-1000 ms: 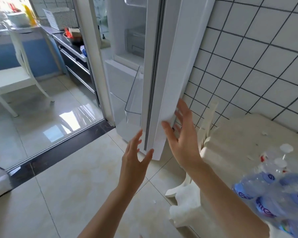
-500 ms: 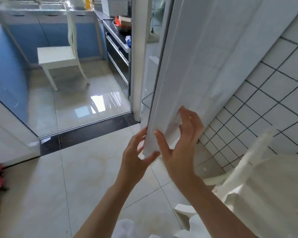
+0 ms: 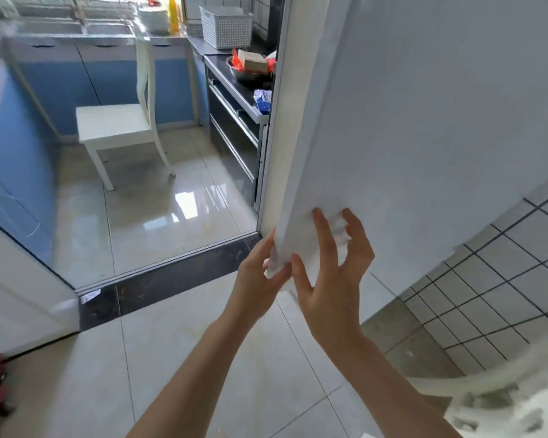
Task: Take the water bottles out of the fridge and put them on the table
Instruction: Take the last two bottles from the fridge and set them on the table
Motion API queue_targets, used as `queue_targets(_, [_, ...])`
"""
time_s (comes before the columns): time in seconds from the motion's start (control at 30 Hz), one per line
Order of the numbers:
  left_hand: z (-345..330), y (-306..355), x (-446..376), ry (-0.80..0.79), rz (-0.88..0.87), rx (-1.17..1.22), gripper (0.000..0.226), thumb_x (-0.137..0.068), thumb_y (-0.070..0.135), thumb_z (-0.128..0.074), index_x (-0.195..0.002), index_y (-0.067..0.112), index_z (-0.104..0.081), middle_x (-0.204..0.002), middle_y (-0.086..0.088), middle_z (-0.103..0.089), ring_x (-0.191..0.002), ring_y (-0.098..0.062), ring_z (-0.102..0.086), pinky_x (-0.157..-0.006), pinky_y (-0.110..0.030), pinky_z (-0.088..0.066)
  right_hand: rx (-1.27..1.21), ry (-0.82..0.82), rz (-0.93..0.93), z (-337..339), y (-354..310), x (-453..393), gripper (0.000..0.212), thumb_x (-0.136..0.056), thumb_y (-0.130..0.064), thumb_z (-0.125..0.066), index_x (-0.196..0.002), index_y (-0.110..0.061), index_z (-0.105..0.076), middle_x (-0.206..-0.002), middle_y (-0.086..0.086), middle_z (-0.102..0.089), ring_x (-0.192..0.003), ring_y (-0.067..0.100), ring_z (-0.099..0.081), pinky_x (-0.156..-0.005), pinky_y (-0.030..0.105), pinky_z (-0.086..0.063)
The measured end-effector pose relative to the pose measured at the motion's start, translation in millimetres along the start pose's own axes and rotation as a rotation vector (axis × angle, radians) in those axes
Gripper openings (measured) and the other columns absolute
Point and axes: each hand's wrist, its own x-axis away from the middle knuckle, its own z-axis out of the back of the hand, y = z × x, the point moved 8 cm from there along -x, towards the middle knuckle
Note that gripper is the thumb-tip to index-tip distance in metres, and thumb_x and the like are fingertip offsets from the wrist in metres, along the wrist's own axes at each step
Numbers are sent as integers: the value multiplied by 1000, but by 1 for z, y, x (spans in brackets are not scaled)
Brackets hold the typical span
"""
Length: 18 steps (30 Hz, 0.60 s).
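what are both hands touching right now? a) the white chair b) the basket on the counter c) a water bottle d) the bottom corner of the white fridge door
d: the left hand and right hand meet at the fridge door lower corner.

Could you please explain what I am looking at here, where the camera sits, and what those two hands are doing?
The camera is worn on a person's head and looks forward and down, so the two bare arms are the wearer's own. Both hands are on the lower corner of a white fridge door: the left hand at its edge, the right hand with fingers spread on its face. Neither holds anything else. No water bottles show in this view. Beyond lies a kitchen with a white chair, blue cabinets and a white basket on the counter.
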Motion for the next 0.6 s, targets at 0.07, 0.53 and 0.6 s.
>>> queue_targets(0.07, [10,-7,-32,-20,25,38,54,-85,51,-63,-135,49,-44,-124,28,-59,-119,-2,-57,-98,-30,-49,78,0,28,-16,0,-23,56,-94,-45,-47,-145,-30,-32,-148,9,-21,-131,30,-33,-101,44,-48])
queue_targets(0.53, [15,-30,-207,135,27,200,59,-91,67,-41,-142,38,-40,-140,10,-53,-130,-14,-50,-106,-47,-43,483,-49,302,-118,47,-154,50,-94,-27,-53,-143,-25,-44,-152,10,-35,-139,32,-29,-115,61,-19])
queue_targets(0.6, [16,-28,-235,124,5,193,53,-95,56,-43,-141,29,-46,-134,12,-58,-124,-3,-52,-104,-28,-43,580,-91,335,-132,62,-175,64,-86,-29,-64,-145,-26,-40,-155,9,-32,-142,32,-24,-114,65,-14])
